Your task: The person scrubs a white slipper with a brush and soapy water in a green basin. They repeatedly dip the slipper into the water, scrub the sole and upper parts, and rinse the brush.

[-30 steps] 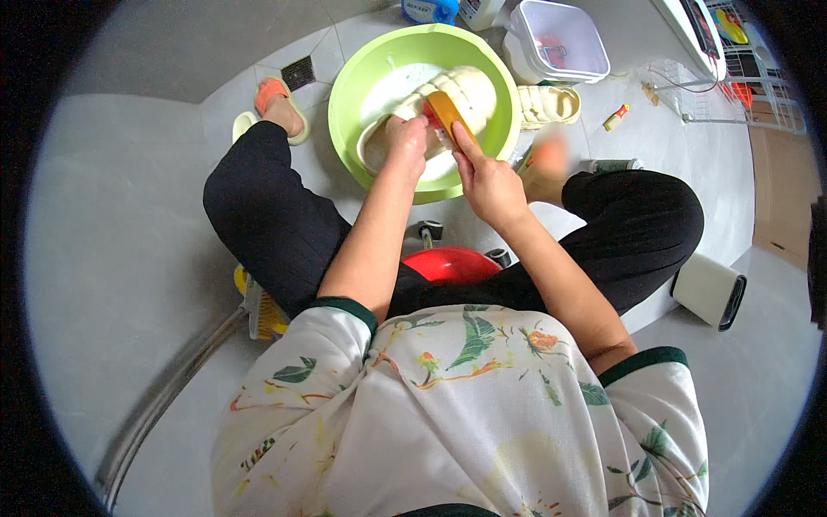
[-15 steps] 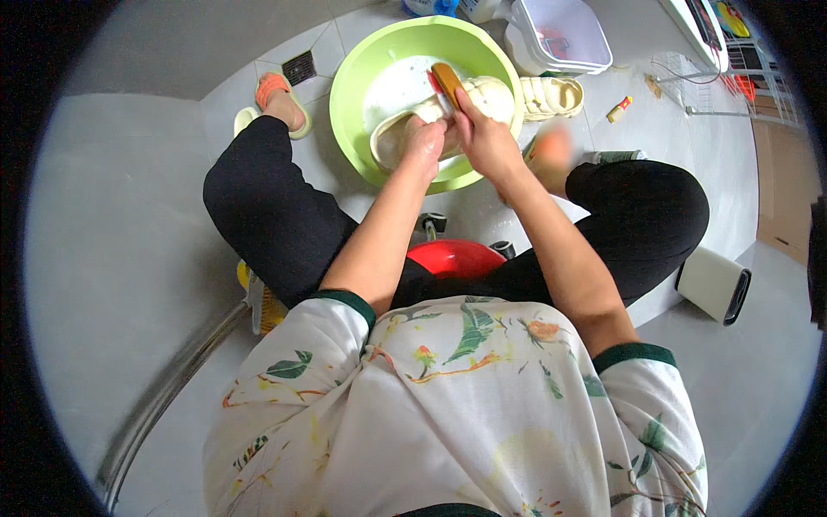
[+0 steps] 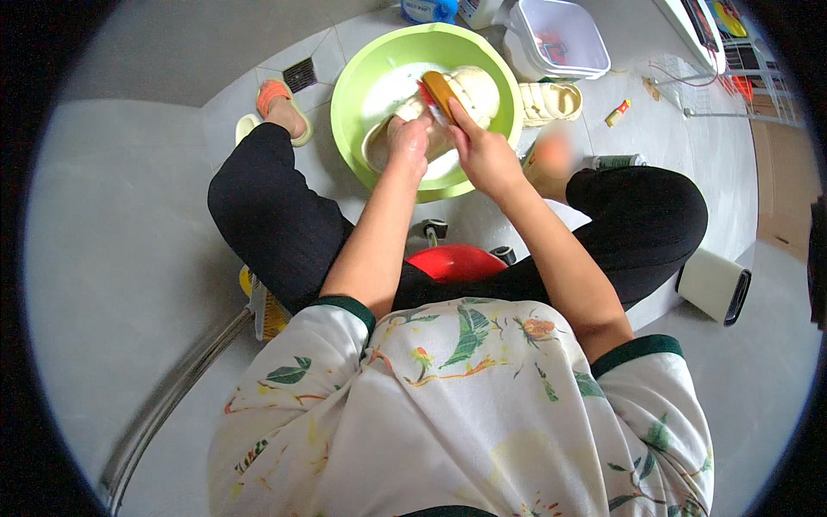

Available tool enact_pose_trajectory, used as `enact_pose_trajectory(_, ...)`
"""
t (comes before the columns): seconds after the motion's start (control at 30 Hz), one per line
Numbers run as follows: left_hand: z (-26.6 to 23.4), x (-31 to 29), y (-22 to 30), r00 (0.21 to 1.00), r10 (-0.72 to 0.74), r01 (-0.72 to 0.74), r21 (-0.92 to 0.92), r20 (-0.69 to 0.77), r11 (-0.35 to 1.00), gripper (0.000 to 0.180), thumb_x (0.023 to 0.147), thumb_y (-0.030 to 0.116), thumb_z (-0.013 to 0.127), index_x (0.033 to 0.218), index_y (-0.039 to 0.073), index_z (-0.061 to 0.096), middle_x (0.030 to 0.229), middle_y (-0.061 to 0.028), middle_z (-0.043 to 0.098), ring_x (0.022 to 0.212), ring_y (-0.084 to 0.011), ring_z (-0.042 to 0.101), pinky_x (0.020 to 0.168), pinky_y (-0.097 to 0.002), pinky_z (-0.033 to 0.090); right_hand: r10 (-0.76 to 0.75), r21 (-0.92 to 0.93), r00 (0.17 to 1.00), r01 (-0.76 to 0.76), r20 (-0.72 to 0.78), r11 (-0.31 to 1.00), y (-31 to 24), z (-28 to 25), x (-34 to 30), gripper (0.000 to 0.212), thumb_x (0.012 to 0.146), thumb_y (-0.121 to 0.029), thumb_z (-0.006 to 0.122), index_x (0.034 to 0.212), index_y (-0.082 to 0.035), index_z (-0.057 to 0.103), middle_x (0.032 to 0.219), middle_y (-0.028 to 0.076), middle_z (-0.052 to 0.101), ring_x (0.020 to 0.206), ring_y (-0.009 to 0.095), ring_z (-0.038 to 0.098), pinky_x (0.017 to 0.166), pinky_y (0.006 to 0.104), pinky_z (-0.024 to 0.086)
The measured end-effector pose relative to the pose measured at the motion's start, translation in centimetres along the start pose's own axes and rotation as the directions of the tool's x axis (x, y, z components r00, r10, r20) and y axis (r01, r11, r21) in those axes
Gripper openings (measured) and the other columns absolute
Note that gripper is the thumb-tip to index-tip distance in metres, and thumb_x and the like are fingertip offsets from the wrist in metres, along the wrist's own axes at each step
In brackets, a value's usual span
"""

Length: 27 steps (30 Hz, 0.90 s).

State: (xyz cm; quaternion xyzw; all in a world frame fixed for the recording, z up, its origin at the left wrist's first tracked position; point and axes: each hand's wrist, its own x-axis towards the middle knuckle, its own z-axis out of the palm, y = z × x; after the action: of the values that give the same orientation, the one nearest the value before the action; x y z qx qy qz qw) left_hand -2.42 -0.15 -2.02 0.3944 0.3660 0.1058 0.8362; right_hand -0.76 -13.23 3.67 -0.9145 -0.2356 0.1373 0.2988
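Observation:
A cream slipper [image 3: 476,93] with a puffy upper is tilted inside a light green basin [image 3: 343,129] that holds whitish, sudsy water. My left hand [image 3: 408,145] grips the slipper near its open heel end, fingers partly hidden inside. In my right hand [image 3: 488,160] is a scrubbing brush [image 3: 440,90] with a yellow-brown back and red and white bristles. Its bristles face the slipper's upper, close to my left fingers; whether they touch cannot be made out. A matching cream slipper [image 3: 551,102] rests on the floor just right of the basin.
A white plastic tub [image 3: 560,39] and blue bottle [image 3: 428,9] stand behind the basin. At right are a small red-and-yellow item [image 3: 618,113], a can [image 3: 618,161] and a wire rack [image 3: 732,99]. A red stool [image 3: 457,262] is beneath me. A floor drain [image 3: 300,75] lies left.
Both hands have shifted slightly left with the slipper and brush, and my right hand has come a little nearer to me. Both grips are kept.

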Motion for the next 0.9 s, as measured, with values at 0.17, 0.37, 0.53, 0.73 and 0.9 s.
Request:
enact_pose_trajectory(0.17,-0.3,-0.3,-0.6,1.0,-0.014,0.014,0.057,-0.007,0.998,0.028,0.085,0.006,0.063,0.11,-0.005,0.059,0.105,-0.0123,0.064,0.093,-0.0206,0.06,0.084,-0.0334,0.047,0.083,-0.156,0.994,-0.071,0.068,0.985,0.9,-1.0,-2.6,0.048,0.095,-0.033,0.048,0.142,-0.032,0.037,0.081,0.028,0.064,0.071,0.045,0.064,0.068,0.0542,0.051)
enact_pose_trajectory(0.37,1.4,-2.3,-1.3,0.997,0.028,-0.054,0.371,0.075,0.927,0.032,0.085,0.007,0.063,0.116,-0.002,0.059,0.11,-0.0104,0.065,0.097,-0.0197,0.061,0.085,-0.0319,0.047,0.075,-0.175,0.991,-0.094,-0.114,0.98,3.1,-1.1,7.3,0.045,0.095,-0.037,0.044,0.139,-0.024,0.043,0.087,0.024,0.066,0.081,0.04,0.065,0.072,0.048,0.052)
enact_pose_trajectory(0.53,1.4,-3.1,-0.2,0.981,0.05,-0.086,0.19,0.185,0.978,0.037,0.083,0.008,0.066,0.118,-0.002,0.059,0.11,-0.0103,0.065,0.098,-0.0191,0.062,0.086,-0.0313,0.048,0.154,0.29,0.946,-0.068,-0.286,0.955,5.0,-3.7,8.0,0.06,0.09,-0.04,0.058,0.14,-0.01,0.042,0.108,0.025,0.064,0.101,0.037,0.063,0.086,0.037,0.049)
enact_pose_trajectory(0.73,1.7,-3.2,0.9,0.981,-0.09,0.057,0.183,0.174,0.981,0.04,0.077,0.002,0.07,0.115,-0.003,0.06,0.109,-0.0129,0.066,0.094,-0.0233,0.066,0.082,-0.0335,0.054,0.281,0.5,0.946,-0.166,-0.162,0.85,5.9,-1.4,5.7,0.104,0.068,-0.041,0.082,0.146,-0.001,0.025,0.125,0.02,0.057,0.109,0.025,0.06,0.091,0.0324,0.048)
enact_pose_trajectory(0.9,0.6,-1.2,-0.2,0.977,-0.165,0.138,0.18,0.139,0.974,0.04,0.074,-0.004,0.069,0.113,-0.007,0.06,0.105,-0.0167,0.066,0.09,-0.0283,0.067,0.079,-0.0389,0.056,0.232,0.695,0.973,-0.167,0.001,0.699,6.9,-1.3,4.7,0.104,0.066,-0.028,0.087,0.148,-0.006,0.026,0.122,0.015,0.059,0.102,0.019,0.06,0.087,0.0305,0.049)
